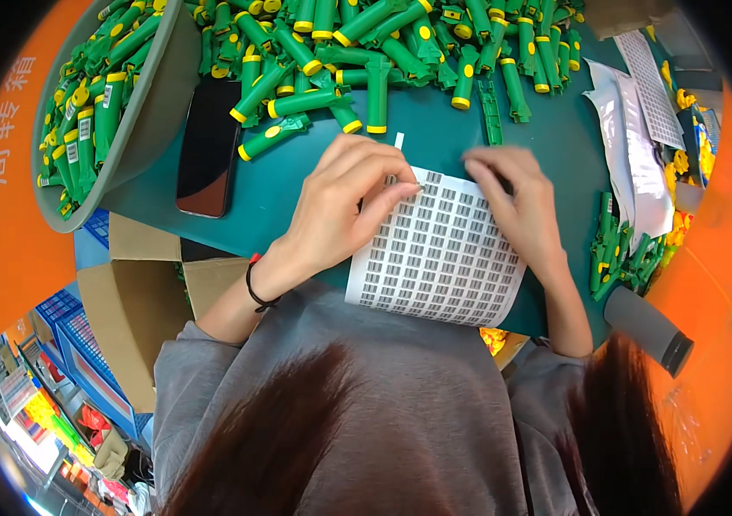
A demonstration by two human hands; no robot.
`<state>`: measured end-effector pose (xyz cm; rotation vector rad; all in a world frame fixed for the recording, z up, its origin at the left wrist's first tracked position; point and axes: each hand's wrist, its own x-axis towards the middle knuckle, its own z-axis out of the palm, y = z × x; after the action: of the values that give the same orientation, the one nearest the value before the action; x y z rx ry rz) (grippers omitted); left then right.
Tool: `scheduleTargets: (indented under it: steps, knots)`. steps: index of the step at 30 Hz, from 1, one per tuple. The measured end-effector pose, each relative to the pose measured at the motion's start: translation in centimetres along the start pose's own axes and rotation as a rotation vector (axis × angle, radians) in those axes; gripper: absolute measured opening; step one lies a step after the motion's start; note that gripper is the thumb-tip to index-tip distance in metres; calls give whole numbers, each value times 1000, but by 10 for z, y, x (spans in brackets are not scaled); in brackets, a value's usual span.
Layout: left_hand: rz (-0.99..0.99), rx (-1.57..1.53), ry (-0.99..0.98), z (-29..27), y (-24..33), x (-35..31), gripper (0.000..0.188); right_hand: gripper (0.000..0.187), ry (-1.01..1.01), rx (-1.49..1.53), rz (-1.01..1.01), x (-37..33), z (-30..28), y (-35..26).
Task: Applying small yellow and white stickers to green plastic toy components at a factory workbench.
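Note:
A white sheet of small barcode labels curves down from the green table toward my lap. My left hand, a black band at its wrist, pinches thumb and forefinger together at the sheet's upper left part; whether a loose label is between them is too small to tell. Beside the upper right edge is my right hand, fingers curled, tips close together and slightly blurred; anything between them cannot be made out. A small white strip lies just past the sheet. Green tubes with yellow ends are heaped beyond both hands.
At the left, a grey tub holds labelled green tubes, with a black phone beside it. An open carton stands below. To the right are white plastic bags, another label sheet, green pieces and a grey cylinder.

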<state>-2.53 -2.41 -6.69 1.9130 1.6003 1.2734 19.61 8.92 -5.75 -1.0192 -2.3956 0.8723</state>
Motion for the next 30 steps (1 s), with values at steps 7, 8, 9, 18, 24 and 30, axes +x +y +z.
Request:
scheduleTargets:
  steps: [7,8,9,18,24,30]
  knots:
    - [-219,-207,86,-6,13,12,9,31,-29,-233,-374,74,0,10]
    - [-243,-256,105,-6,13,12,9,32,-99,-246,-335,73,-3,13]
    - [-246,-254,108,-8,13,12,9,33,-168,-261,-296,71,-7,17]
    - [-309,-536,145,-5,22,27,10,39,88,-283,-452,43,-17,31]
    - [-274,-491,122,1,25,28,10,44,-64,-545,-554,65,-17,40]
    - [-275,-469,57,-8,27,29,10,40,142,110,-428,43,-17,32]
